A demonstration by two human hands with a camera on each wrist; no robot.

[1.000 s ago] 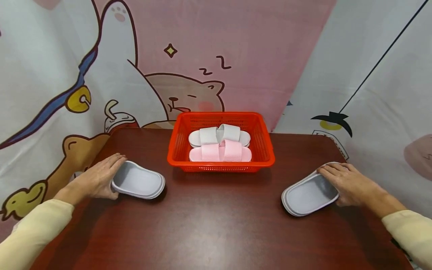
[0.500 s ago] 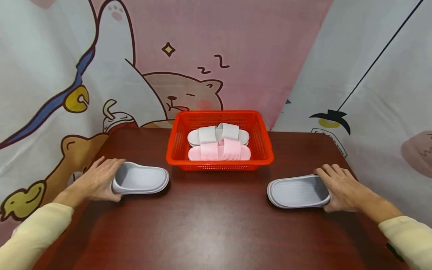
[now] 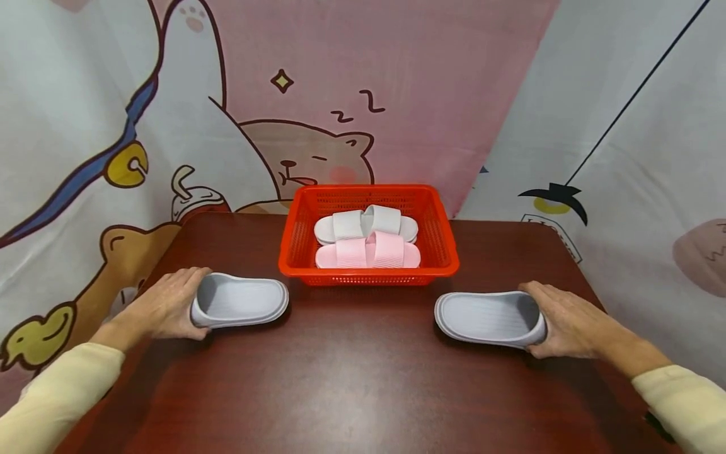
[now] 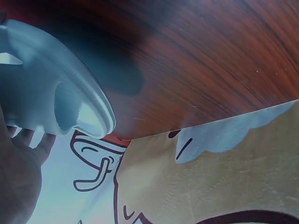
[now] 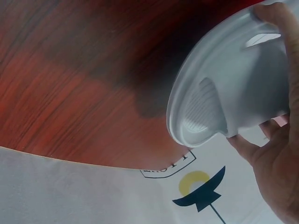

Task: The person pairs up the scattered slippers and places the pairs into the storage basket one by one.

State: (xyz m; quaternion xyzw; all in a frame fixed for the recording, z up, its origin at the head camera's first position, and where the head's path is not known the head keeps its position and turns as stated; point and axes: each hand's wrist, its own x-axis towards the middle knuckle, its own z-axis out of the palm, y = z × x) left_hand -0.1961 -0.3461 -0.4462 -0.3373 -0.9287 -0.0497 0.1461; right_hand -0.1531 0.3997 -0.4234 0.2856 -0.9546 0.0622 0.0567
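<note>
My left hand [image 3: 170, 306] grips a light grey slipper [image 3: 244, 301] by its covered front end, the heel end pointing toward the middle of the table. In mirror fashion my right hand [image 3: 573, 321] grips another grey slipper [image 3: 484, 317], whose heel points left. Both slippers lie nearly level close over the brown table, with dark shadows beneath. The left wrist view shows the left slipper's upper [image 4: 28, 93], fingers curled at its side. From the right wrist, the thumb and fingers span the right slipper's upper [image 5: 252, 88], which has a slot in it.
A red plastic basket [image 3: 368, 274] stands at the back middle of the brown wooden table [image 3: 351, 378]. Inside it lie a pair of white slippers [image 3: 347, 225] and a pair of pink slippers [image 3: 351, 253]. A cartoon-printed cloth [image 3: 425, 82] hangs behind and along both sides.
Both hands have brought their slippers inward toward the middle. The right slipper has turned from slanted to nearly straight across; the left one has levelled out too.
</note>
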